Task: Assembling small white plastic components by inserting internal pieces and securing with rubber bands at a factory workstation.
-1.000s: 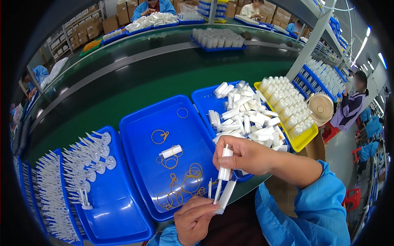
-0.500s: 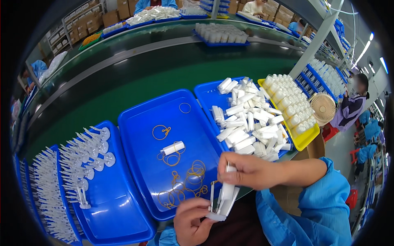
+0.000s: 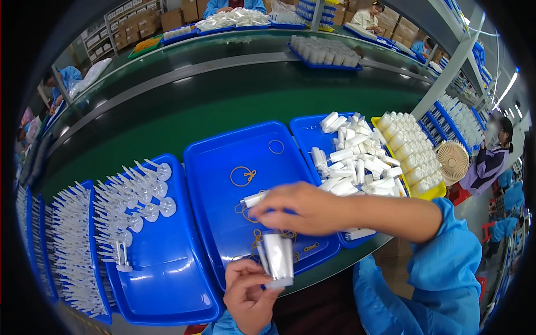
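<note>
My left hand [image 3: 251, 293] is closed at the near edge of the middle tray. It grips the round base of a white plastic assembly [image 3: 277, 257], which stands upright with thin rods beside a broad white block. My right hand [image 3: 301, 207] hangs over that tray, slightly blurred, its fingers stretched out and apart, with nothing visible in them. Close to its fingertips lies a small white cylinder [image 3: 254, 199] with a rubber band around it. Loose rubber bands [image 3: 242, 176] are scattered over the blue middle tray [image 3: 212, 212]; some are hidden behind my hands.
On the left, a blue tray [image 3: 162, 273] bears white round-based stems [image 3: 134, 195], with more stacked beside it. White wrapped blocks [image 3: 357, 156] fill the blue tray at right. Beyond are a yellow tray [image 3: 435, 192] of white cups and a fan [image 3: 452, 160]. A green conveyor [image 3: 234, 100] runs behind.
My right hand has let go of the white block and moved left over the middle tray. My left hand still holds the assembly, now more upright. The view has shifted slightly.
</note>
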Action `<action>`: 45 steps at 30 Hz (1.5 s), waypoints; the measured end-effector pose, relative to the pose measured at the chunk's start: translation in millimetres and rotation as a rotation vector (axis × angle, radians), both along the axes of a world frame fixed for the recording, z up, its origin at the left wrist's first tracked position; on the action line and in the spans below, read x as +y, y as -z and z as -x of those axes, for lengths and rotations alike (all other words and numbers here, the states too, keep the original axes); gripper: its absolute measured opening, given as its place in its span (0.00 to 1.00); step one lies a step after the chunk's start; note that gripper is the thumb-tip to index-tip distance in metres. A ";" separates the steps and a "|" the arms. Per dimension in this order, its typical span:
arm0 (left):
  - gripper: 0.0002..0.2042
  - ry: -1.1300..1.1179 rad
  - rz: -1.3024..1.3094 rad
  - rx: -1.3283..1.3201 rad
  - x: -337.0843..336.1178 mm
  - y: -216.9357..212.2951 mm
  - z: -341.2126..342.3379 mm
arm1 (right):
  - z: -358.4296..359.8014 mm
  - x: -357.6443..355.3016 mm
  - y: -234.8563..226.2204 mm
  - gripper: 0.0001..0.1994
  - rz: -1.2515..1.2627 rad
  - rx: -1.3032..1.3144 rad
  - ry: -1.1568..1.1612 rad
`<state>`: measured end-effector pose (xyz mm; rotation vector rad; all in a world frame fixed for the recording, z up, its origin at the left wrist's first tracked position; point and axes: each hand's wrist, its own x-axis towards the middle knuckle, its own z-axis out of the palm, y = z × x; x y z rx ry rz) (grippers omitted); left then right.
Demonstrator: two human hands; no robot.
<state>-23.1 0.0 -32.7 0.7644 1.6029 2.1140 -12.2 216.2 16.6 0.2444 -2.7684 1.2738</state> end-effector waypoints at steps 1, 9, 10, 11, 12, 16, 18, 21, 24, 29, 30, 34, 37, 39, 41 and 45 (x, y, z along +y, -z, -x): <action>0.10 0.009 -0.037 -0.069 0.1 4.0 -0.4 | 12.5 6.2 3.5 0.11 -0.154 0.035 0.042; 0.10 -0.048 -0.108 -0.001 0.8 2.0 -2.1 | 51.5 6.5 43.3 0.12 -0.725 0.011 -0.012; 0.10 -0.046 -0.105 -0.021 -0.9 -1.3 -2.9 | 45.5 9.6 42.1 0.12 -0.668 0.074 0.011; 0.10 -0.043 -0.103 -0.041 -2.3 -3.2 -3.0 | 38.7 14.1 38.6 0.11 -0.526 0.027 0.068; 0.10 -0.016 -0.051 0.014 -5.5 -2.0 -2.7 | 33.3 14.2 24.9 0.11 -0.380 -0.023 0.111; 0.08 0.001 0.103 0.282 -4.4 -10.5 -0.4 | 5.5 21.8 5.5 0.09 0.058 -0.044 0.281; 0.08 0.068 0.096 0.377 -1.7 -6.1 0.2 | -12.6 16.5 -0.6 0.13 0.466 -0.097 0.313; 0.06 0.042 0.008 0.491 9.0 -9.6 -1.5 | -32.5 6.3 -8.3 0.20 0.846 -0.219 0.374; 0.06 0.116 0.007 0.571 13.5 -12.9 0.5 | -43.4 1.7 -7.7 0.19 0.964 -0.201 0.374; 0.06 0.195 0.024 0.648 19.3 -20.2 5.3 | -52.3 6.4 -11.1 0.18 1.163 -0.378 0.326; 0.06 0.172 0.018 0.635 19.8 -18.8 4.2 | -52.9 6.2 -11.1 0.18 1.177 -0.408 0.301; 0.05 0.146 0.015 0.571 21.3 -13.8 -1.4 | -55.6 9.4 -9.9 0.16 1.277 -0.447 0.223; 0.05 0.171 0.025 0.536 23.1 -14.6 -3.0 | -59.6 10.9 -10.8 0.16 1.310 -0.452 0.216; 0.05 0.190 0.025 0.539 25.1 -15.2 -2.8 | -61.7 10.2 -14.0 0.14 1.208 -0.455 0.223; 0.05 0.215 0.020 0.560 27.9 -15.8 -0.6 | -65.3 11.1 -25.4 0.12 0.862 -0.423 0.214; 0.05 0.220 0.068 0.633 29.1 -11.2 4.7 | -65.6 15.6 -38.4 0.08 -0.026 -0.176 0.081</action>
